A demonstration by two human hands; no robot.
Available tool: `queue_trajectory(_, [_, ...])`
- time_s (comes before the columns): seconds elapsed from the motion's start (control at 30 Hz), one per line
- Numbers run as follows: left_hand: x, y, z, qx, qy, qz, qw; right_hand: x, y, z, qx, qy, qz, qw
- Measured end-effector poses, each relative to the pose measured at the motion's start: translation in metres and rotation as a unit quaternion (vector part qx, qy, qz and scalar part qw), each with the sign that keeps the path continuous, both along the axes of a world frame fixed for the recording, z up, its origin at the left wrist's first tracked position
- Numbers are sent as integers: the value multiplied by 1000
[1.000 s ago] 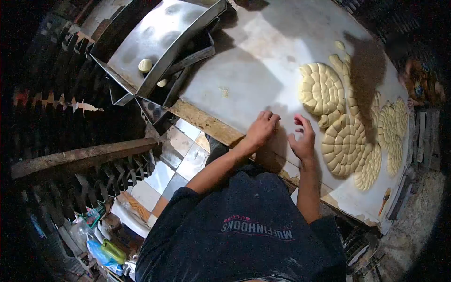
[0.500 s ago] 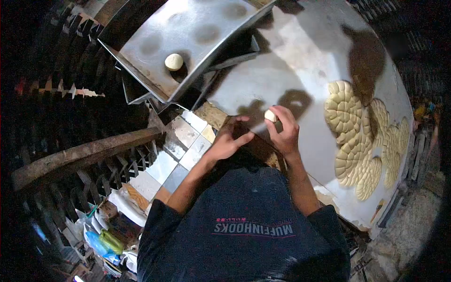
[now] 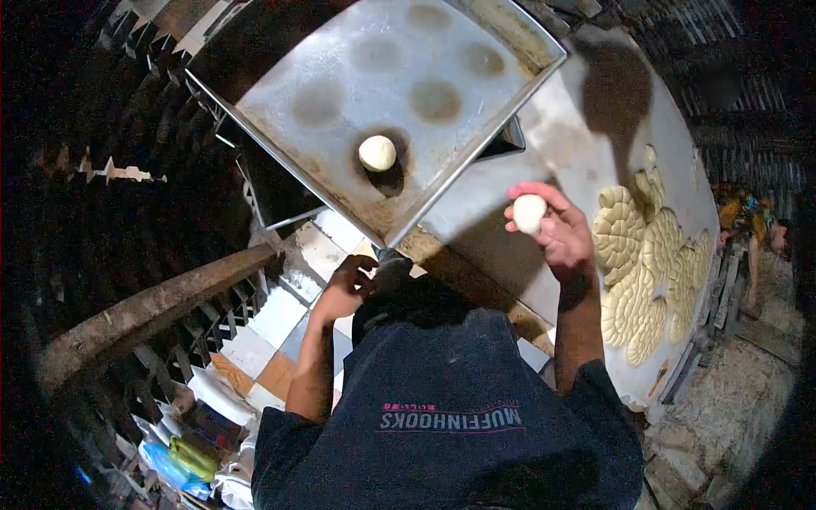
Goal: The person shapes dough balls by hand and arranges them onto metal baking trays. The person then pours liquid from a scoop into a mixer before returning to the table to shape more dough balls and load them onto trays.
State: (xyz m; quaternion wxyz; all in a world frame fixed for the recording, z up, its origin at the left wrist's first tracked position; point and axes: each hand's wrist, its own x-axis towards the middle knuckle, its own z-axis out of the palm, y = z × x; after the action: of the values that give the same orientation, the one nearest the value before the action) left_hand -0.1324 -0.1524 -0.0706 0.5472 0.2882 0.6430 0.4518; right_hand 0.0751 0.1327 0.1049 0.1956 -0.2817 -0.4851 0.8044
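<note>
In my right hand [image 3: 561,236] a pale round dough ball [image 3: 529,213] is pinched between thumb and fingers, raised over the near edge of the table. My left hand [image 3: 342,289] is empty, with loosely curled fingers that are partly in shadow, just below the near corner of the metal tray [image 3: 476,161]. Whether it touches that corner I cannot tell. Another dough ball [image 3: 377,154] sits in the tray close to the near corner, on one of several dark round stains.
Several clusters of cut dough pieces [image 3: 650,255] lie on the grey tabletop [image 3: 489,217] at the right. A wooden rail [image 3: 161,302] runs along the left. Plastic bags [image 3: 183,459] lie at lower left, by the tiled floor [image 3: 276,319].
My right hand has lifted the dough ball and moved right. My left hand has moved left and down, away from the right. The tray sits further right and lower in view.
</note>
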Motion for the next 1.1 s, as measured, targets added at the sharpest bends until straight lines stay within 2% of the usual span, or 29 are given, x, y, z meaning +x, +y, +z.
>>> queue_trajectory(0.03, [-5, 0, -4, -8, 40, -13, 999, -15, 1, 19, 4, 2, 2, 1000])
queue_trajectory(0.1, [-14, -1, -8, -6, 103, -24, 994, -44, 5, 44, 177, -108, 79, 975])
queue_trajectory(0.13, [-18, -1, -5, -1, 107, -19, 994, -61, 8, 43, 183, -104, 81, 974])
queue_trajectory(0.2, [-27, 0, -1, -21, 166, -41, 985, -100, 24, 38, 273, -81, 66, 956])
queue_trajectory(0.23, [-30, -2, -6, -21, 148, -17, 989, -118, 38, 26, 333, -77, 69, 937])
queue_trajectory(0.27, [-33, -10, -22, 22, 204, -19, 979, -136, 52, 16, 393, -72, 73, 914])
queue_trajectory(0.3, [-33, -16, -31, 0, 196, 21, 980, -154, 61, 19, 507, -95, 95, 852])
queue_trajectory(0.33, [-32, -16, -25, -24, 188, 61, 980, -167, 73, 11, 543, -120, 123, 822])
queue_trajectory(0.4, [-27, -28, -20, -79, 188, 113, 973, -177, 94, -10, 661, -185, 221, 692])
queue_trajectory(0.47, [-23, -43, -30, -106, 134, 160, 972, -180, 99, -14, 669, -165, 222, 689])
queue_trajectory(0.6, [-20, -43, -7, -102, 194, 139, 966, -185, 117, -17, 641, -175, 258, 702])
queue_trajectory(0.67, [-26, -32, 7, -61, 255, 31, 964, -181, 118, -6, 539, -202, 311, 756])
queue_trajectory(0.7, [-24, -15, 35, -93, 277, -31, 956, -168, 115, -18, 632, -135, 204, 736])
queue_trajectory(0.73, [-21, -3, 53, -99, 238, -49, 965, -150, 110, -29, 712, -76, 93, 692])
queue_trajectory(0.8, [-16, 6, 58, -19, 304, -168, 938, -103, 80, 8, 705, -65, -98, 699])
queue_trajectory(0.83, [-9, 11, 62, -22, 223, -189, 956, -66, 71, 15, 693, -86, -154, 699])
queue_trajectory(0.87, [1, 20, 70, -35, 139, -210, 967, -27, 66, -1, 653, -110, -224, 715])
queue_trajectory(0.9, [15, 39, 89, -20, 107, -238, 965, 11, 57, -21, 572, -140, -278, 759])
queue_trajectory(0.93, [33, 58, 106, -11, 77, -260, 962, 52, 53, -60, 538, -211, -301, 758])
queue_trajectory(0.97, [49, 81, 113, -49, 61, -319, 944, 93, 38, -94, 517, -287, -294, 751])
queue_trajectory(1.0, [68, 89, 77, 4, -20, -310, 950, 133, 18, -123, 465, -336, -297, 764])
queue_trajectory(1.03, [91, 117, 84, 23, 36, -334, 942, 171, -4, -139, 446, -365, -302, 759])
queue_trajectory(1.07, [117, 155, 94, 42, 94, -357, 929, 207, -25, -163, 382, -367, -317, 787])
queue_trajectory(1.1, [139, 186, 96, 100, 195, -386, 896, 243, -42, -188, 419, -391, -319, 755])
